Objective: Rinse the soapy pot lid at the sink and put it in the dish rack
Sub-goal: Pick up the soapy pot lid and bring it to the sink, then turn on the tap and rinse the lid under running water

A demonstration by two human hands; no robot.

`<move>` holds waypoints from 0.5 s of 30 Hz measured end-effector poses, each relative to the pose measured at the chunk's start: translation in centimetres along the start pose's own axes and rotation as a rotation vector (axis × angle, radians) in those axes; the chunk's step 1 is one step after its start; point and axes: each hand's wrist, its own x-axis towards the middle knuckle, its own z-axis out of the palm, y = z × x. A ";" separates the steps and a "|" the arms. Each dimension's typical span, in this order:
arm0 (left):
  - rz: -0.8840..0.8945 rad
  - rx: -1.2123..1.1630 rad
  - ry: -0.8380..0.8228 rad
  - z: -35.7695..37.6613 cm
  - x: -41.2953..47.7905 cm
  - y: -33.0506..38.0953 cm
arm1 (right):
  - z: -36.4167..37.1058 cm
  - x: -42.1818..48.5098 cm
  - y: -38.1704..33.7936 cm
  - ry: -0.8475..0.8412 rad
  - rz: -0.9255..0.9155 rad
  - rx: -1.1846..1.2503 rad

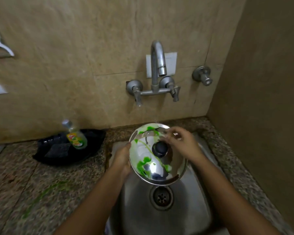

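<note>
A shiny steel pot lid [157, 168] with a black knob and streaks of green soap is held tilted over the steel sink [190, 209]. My left hand [121, 158] grips its left rim, the fingers mostly hidden behind the lid. My right hand [181, 141] lies over the lid's upper right part beside the knob, fingers loosely curled; whether it holds the rim is blurred. The tap spout [161, 65] stands on the wall above, with no water stream visible. No dish rack is in view.
A dish soap bottle [76, 137] stands on a black tray [58, 150] on the granite counter to the left, beside a dark sponge. Green soap smears mark the counter [46, 192]. A separate valve [204, 76] sticks out of the wall. The side wall closes in at right.
</note>
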 end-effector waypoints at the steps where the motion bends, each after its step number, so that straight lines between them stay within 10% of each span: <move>1: 0.008 0.018 0.004 0.4 0.2 0.2 | -0.7 1.1 -0.1 0.114 0.037 0.068; 15: 0.022 0.002 -0.043 0.1 0.2 0.5 | -1.3 10.8 -5.3 0.499 0.015 -0.042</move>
